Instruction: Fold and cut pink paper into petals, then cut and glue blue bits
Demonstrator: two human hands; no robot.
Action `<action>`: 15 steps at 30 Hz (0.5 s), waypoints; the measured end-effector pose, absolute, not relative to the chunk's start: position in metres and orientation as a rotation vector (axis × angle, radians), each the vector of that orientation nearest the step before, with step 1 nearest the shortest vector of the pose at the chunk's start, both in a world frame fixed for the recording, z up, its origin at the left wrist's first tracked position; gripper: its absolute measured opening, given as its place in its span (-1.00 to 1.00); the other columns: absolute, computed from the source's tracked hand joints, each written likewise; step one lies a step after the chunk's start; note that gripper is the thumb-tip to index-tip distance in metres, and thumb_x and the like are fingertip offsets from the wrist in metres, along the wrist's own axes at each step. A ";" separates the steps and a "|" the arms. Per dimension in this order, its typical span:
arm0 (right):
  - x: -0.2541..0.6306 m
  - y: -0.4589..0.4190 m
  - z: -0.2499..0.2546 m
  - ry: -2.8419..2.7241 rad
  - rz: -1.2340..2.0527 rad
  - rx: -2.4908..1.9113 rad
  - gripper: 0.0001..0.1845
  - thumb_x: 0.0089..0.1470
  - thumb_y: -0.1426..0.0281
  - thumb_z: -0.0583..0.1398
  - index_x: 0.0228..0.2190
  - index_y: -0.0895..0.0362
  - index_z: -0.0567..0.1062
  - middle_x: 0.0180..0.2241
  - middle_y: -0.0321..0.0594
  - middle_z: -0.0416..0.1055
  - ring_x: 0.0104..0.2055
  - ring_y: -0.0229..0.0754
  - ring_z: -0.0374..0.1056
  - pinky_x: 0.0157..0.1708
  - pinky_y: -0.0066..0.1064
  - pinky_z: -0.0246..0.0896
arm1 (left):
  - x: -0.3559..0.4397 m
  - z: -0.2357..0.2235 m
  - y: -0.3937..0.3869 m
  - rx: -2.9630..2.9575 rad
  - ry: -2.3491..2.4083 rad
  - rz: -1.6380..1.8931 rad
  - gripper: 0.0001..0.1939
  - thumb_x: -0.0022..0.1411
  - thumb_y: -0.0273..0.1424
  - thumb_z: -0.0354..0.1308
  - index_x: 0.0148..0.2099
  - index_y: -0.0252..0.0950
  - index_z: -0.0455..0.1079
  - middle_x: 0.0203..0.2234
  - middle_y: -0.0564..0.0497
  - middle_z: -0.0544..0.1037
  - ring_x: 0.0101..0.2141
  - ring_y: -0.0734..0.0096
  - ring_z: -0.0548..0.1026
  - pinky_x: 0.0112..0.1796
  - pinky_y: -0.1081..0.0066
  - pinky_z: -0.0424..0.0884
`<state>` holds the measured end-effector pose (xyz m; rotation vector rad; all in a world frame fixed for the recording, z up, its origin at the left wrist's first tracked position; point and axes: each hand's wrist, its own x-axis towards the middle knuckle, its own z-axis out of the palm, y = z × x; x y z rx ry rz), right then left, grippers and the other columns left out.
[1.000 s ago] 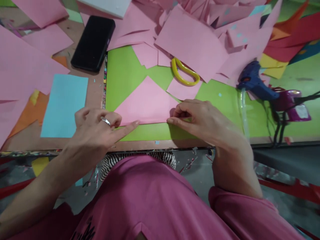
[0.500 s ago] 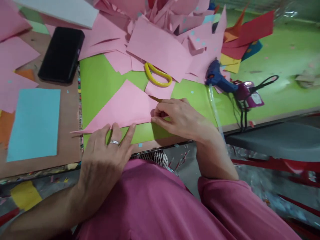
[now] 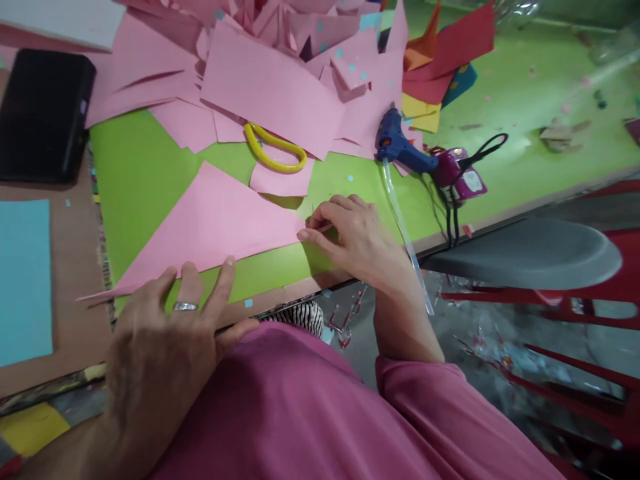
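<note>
A folded pink sheet of paper (image 3: 205, 227) lies on the green table near its front edge, its narrow tip stretching past the left end. My left hand (image 3: 163, 340), with a ring on one finger, rests its spread fingertips along the sheet's lower folded edge. At the paper's right corner, my right hand (image 3: 353, 243) has its thumb and fingers brought together in a pinch on the edge. Just beyond the sheet are yellow-handled scissors (image 3: 275, 150), whose blades are hidden under pink paper.
Pink paper pieces (image 3: 275, 87) pile up at the back. A blue glue gun (image 3: 403, 147) with a clear glue stick lies right, by a purple tag (image 3: 460, 177). At left sit a black phone-like device (image 3: 45, 113) and blue paper (image 3: 23, 280). A grey stool (image 3: 530, 253) stands right.
My right hand has slid rightward along the folded edge to the paper's right corner. My left hand stays on the lower edge. The whole view has turned to the right.
</note>
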<state>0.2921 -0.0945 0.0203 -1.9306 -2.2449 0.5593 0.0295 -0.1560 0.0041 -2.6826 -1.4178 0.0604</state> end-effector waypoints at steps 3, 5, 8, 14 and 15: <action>0.295 -0.097 0.015 -2.169 0.589 -1.868 -0.79 0.27 0.22 0.17 -0.32 0.09 0.44 -0.24 -0.17 0.49 -0.17 -0.07 0.31 -0.08 -0.21 0.14 | 0.030 0.004 -0.156 -2.678 -1.366 0.054 -0.19 0.37 0.00 0.04 0.43 -0.48 0.12 -0.01 -0.48 0.51 -0.11 -0.41 0.51 -0.32 -0.03 0.44; 0.299 -0.099 0.011 -2.130 0.595 -1.832 -0.83 0.26 0.26 0.16 -0.31 0.09 0.44 -0.25 -0.18 0.49 -0.19 -0.08 0.32 -0.12 -0.23 0.16 | 0.029 0.003 -0.157 -2.665 -1.337 0.056 -0.18 0.38 -0.01 0.05 0.45 -0.48 0.08 -0.01 -0.46 0.52 -0.13 -0.36 0.52 -0.33 0.01 0.43; 0.304 -0.106 0.009 -2.090 0.414 -1.864 -0.88 0.25 0.38 0.13 -0.24 0.13 0.47 -0.24 -0.12 0.50 -0.18 -0.06 0.35 -0.14 -0.22 0.21 | 0.027 0.002 -0.158 -2.618 -1.317 0.025 -0.18 0.37 0.03 0.04 0.45 -0.41 0.09 -0.02 -0.38 0.54 -0.16 -0.24 0.54 -0.34 0.07 0.42; 0.266 -0.136 0.005 -2.329 -0.159 -1.568 -0.64 0.36 0.42 0.05 0.09 0.10 0.48 0.03 -0.14 0.57 0.06 -0.04 0.39 0.10 -0.13 0.18 | 0.027 -0.003 -0.155 -2.579 -1.253 -0.035 -0.14 0.35 0.11 0.00 0.42 -0.45 0.16 -0.09 -0.39 0.55 -0.22 -0.14 0.52 -0.36 0.12 0.39; 0.256 -0.140 0.001 -2.460 -0.108 -1.419 -0.62 0.38 0.34 0.07 0.15 0.07 0.46 0.12 -0.19 0.53 0.15 -0.07 0.36 0.21 -0.13 0.10 | 0.029 -0.003 -0.155 -2.596 -1.279 -0.032 -0.15 0.34 0.12 0.01 0.41 -0.43 0.19 -0.09 -0.39 0.54 -0.21 -0.15 0.52 -0.34 0.11 0.40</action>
